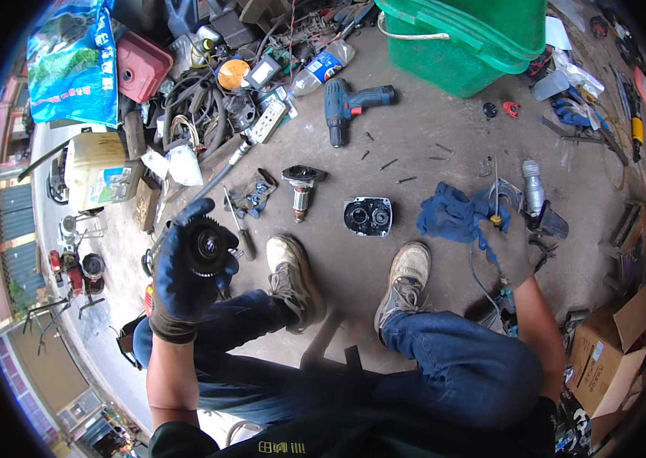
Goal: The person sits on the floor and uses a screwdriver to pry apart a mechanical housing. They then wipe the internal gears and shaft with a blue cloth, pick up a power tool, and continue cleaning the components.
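Left hand [193, 263]: gloved, palm side towards you, fingers curled around the rim of a dark gear [207, 246], its toothed face turned up to view. Right hand [508, 244]: also gloved, fingers closed about the yellow handle of a screwdriver [496, 219]; its long axis runs away from you, shaft foremost. Gear and screwdriver are well apart, out to your left and right.

Key relation: the squarish housing [367, 217] lies on the floor [430, 114] between your hands, open side up, slightly wider across than deep. Your right hand looks the nearer to it (hand height is hard to judge through this lens). Just beside that hand is a crumpled blue cloth [449, 214], possibly a glove.

Further out: a motor armature [301, 200] sits left of the housing, long axis running away from you. Beyond, loose screws [389, 164] are scattered near a cordless drill [347, 107]; a green bucket [460, 46] stands at the far side.
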Tool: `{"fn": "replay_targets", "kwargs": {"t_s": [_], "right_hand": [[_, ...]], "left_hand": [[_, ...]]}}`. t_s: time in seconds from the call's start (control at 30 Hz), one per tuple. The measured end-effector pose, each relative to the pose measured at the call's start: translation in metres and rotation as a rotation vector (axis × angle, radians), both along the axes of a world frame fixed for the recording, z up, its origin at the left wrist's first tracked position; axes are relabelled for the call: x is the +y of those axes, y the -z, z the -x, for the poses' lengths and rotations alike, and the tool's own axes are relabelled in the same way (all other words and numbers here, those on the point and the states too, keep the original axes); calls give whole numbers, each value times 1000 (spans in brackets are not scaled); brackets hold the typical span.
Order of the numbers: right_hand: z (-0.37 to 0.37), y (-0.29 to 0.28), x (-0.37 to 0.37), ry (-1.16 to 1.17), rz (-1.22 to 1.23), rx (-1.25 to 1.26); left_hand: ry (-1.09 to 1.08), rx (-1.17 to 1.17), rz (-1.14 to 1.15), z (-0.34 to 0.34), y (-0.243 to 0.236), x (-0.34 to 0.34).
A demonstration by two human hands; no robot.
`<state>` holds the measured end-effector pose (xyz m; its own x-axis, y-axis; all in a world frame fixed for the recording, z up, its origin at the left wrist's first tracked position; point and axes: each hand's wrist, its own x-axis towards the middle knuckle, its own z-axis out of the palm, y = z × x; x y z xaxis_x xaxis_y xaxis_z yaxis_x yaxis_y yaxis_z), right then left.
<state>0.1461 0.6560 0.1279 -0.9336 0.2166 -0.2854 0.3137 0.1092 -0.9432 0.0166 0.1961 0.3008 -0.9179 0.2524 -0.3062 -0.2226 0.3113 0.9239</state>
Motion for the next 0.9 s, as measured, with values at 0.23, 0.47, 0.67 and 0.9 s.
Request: {"fn": "replay_targets", "kwargs": {"t_s": [0.23, 0.47, 0.67, 0.9], "right_hand": [[-36, 107, -23, -204, -982, -188], [-49, 79, -53, -144, -1199, -261], [-29, 41, -94, -152, 376, -93], [-2, 51, -122, -296, 207, -19]], "left_hand": [[-207, -624, -261, -42, 94, -5], [-255, -898, -830, -83, 189, 57], [-246, -746, -1070, -104, 225, 133], [-173, -739, -815, -98, 215, 146]]}}
